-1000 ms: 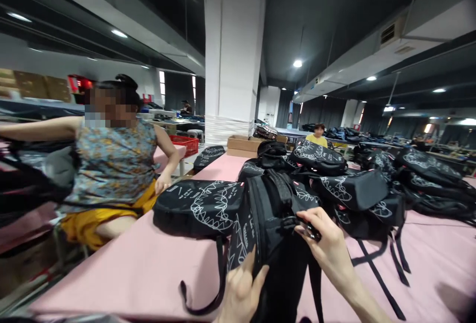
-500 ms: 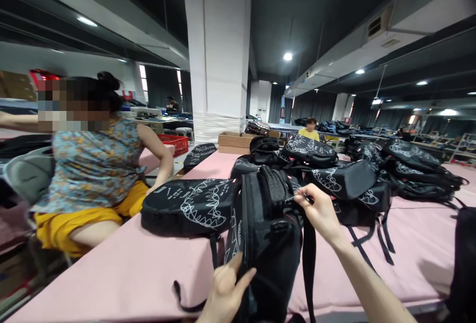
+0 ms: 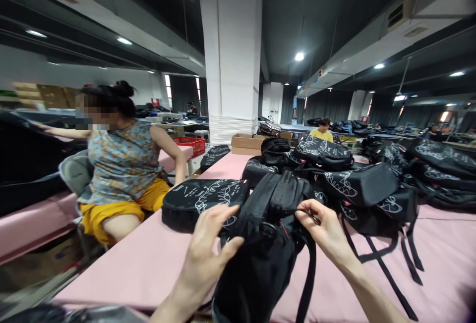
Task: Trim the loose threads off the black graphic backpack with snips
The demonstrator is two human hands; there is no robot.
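Two hands, left (image 3: 208,253), right (image 3: 325,231), one black backpack (image 3: 267,243) (held upright), pink table (image 3: 137,273)

A broad white square pillar (image 3: 231,50) rises behind the long pink-covered table (image 3: 137,268); round ceiling lamps (image 3: 299,57) glow right of it.

1 head camera, facing forward over a pink table (image 3: 130,268).
It looks from the wearer's head, level rather than steeply down, close above the left hand (image 3: 208,253) and right hand (image 3: 327,231) on a black bag (image 3: 267,243). Beyond, the view runs far down the hall past a white pillar (image 3: 232,50).
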